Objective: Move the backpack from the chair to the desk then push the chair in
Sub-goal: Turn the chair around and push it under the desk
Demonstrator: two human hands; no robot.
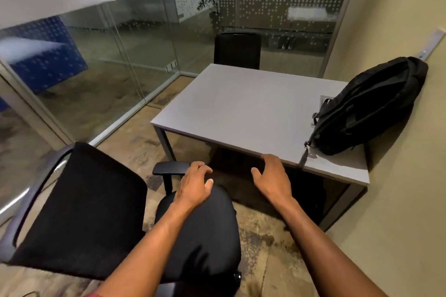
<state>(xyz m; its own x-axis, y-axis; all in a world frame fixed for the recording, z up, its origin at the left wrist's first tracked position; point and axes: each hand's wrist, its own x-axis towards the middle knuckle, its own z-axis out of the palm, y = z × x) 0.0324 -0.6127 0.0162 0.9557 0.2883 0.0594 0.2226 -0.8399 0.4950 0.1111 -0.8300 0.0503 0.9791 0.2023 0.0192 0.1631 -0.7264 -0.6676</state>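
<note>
The black backpack (369, 106) lies on the right end of the grey desk (236, 108), leaning against the beige wall. A black office chair (198, 229) stands in front of the desk, turned sideways, its mesh backrest (79, 210) at the left and one armrest (170, 168) toward the desk. My left hand (195, 182) hovers over the front of the seat beside that armrest, fingers apart and empty. Empty as well, my right hand (271, 177) is spread just below the desk's near edge.
A second black chair (237, 50) stands behind the desk's far side. Glass partitions (101, 67) close the room at the left and back. The beige wall (398, 176) runs along the right. Patterned carpet (260, 246) lies under the chair.
</note>
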